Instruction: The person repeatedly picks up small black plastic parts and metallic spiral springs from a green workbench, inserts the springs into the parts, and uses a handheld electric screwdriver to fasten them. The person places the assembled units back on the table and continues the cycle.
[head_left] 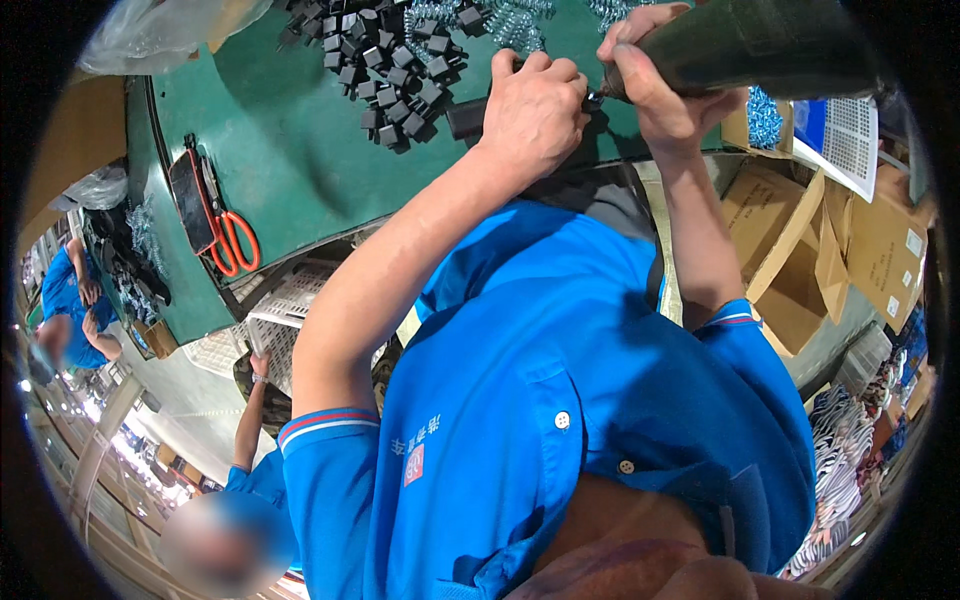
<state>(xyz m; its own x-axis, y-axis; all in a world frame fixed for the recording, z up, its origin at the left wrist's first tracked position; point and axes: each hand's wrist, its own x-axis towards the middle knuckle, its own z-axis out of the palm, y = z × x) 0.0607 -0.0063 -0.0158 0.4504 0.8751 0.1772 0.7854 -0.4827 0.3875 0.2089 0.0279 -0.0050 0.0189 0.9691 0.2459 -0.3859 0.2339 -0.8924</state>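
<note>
My left hand (533, 118) is closed over a black plastic part (466, 119) at the table's near edge. One end of the part sticks out on the left of my fingers; the rest is hidden under the hand. My right hand (672, 92) wraps round the front of a dark power screwdriver (745, 48), which lies tilted with its tip toward my left hand. A small metallic piece (595, 98) shows at that tip, close to my left fingers. Beyond my left hand, a heap of small black plastic blocks (395, 85) lies beside several coil springs (515, 22).
On the green table (290, 130), orange-handled scissors (236, 240) lie by a phone (192, 200). A carton of blue screws (765, 120) stands at right, above an opened cardboard box (800, 260). At left, one co-worker holds a white plastic basket (290, 305); another (75, 290) sits farther off.
</note>
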